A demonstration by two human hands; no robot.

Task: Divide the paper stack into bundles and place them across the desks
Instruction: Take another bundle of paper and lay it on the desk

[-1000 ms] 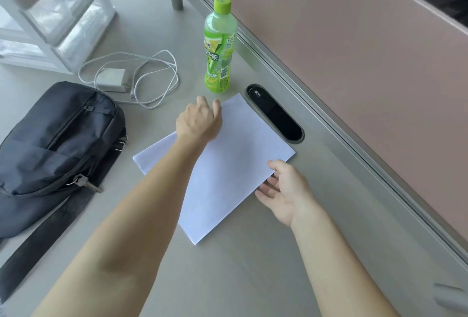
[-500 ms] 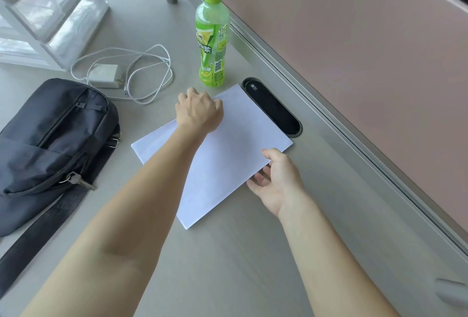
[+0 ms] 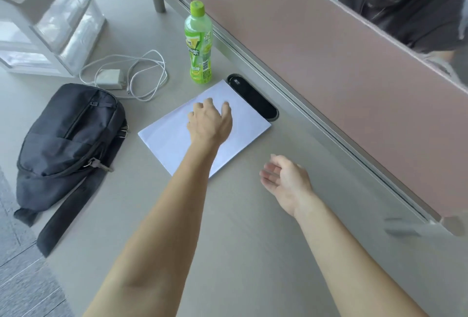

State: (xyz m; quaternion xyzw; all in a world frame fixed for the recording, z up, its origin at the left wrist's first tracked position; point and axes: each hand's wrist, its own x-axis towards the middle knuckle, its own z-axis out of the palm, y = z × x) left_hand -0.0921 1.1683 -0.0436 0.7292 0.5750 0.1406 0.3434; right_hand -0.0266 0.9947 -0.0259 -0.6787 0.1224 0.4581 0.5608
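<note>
A thin bundle of white paper (image 3: 243,124) lies flat on the grey desk (image 3: 228,228), turned at an angle, its far corner beside the black cable port. My left hand (image 3: 210,121) rests palm down on top of the bundle with the fingers spread. My right hand (image 3: 286,180) hovers open over the bare desk to the right of the paper's near edge, palm turned left, apart from the sheets and holding nothing.
A green drink bottle (image 3: 198,45) stands just behind the paper. A black oval cable port (image 3: 253,100) sits by the pink divider (image 3: 329,63). A black bag (image 3: 68,144), a white charger with cable (image 3: 111,78) and a clear drawer unit (image 3: 50,20) lie left. A person sits beyond the divider.
My right hand let go of the paper's right edge and drew back toward me. My left hand opened from a fist and now lies flat on the bundle.
</note>
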